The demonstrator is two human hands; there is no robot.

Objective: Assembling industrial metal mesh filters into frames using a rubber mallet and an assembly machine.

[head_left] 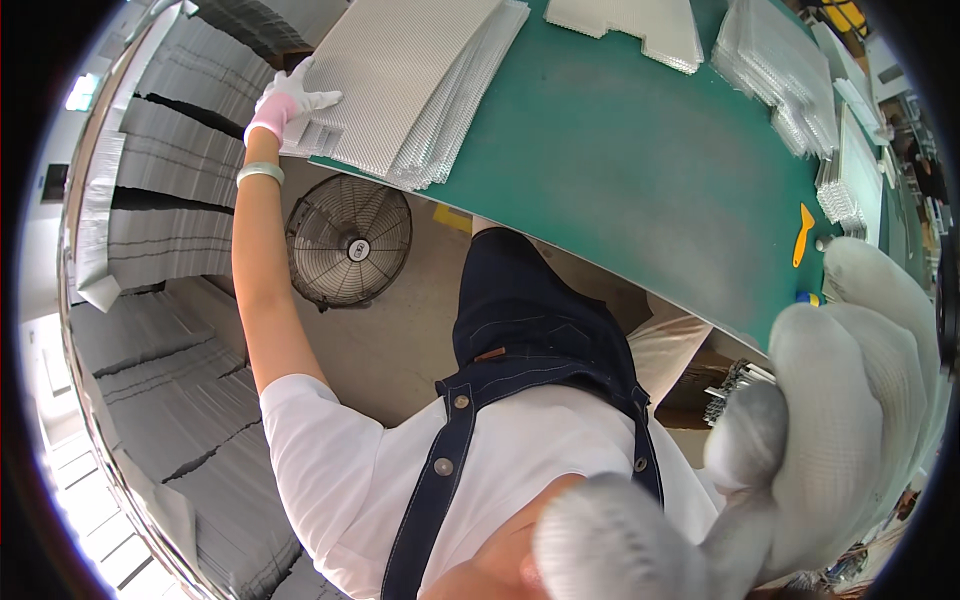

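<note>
My left hand (290, 98), in a white glove with a pink cuff, rests at the left edge of a fanned stack of pale, fine-patterned sheets (400, 80). Its fingers are stretched out and the thumb lies apart over the sheets. The stack sits at the left end of a green tabletop (590, 150). Close to the camera at lower right, my right hand (840, 400) looms large in a whitish glove. Its fingers are bent and spread apart, with nothing visible between them. Part of the table's right end is hidden behind it.
A notched pale sheet (640, 30) and clear stacked sheets (775, 70) lie toward the far right. Near them is a small yellow tool (803, 235). A round caged fan (350, 240) stands below the table's edge. Tall grey layered stacks (170, 140) line the left side.
</note>
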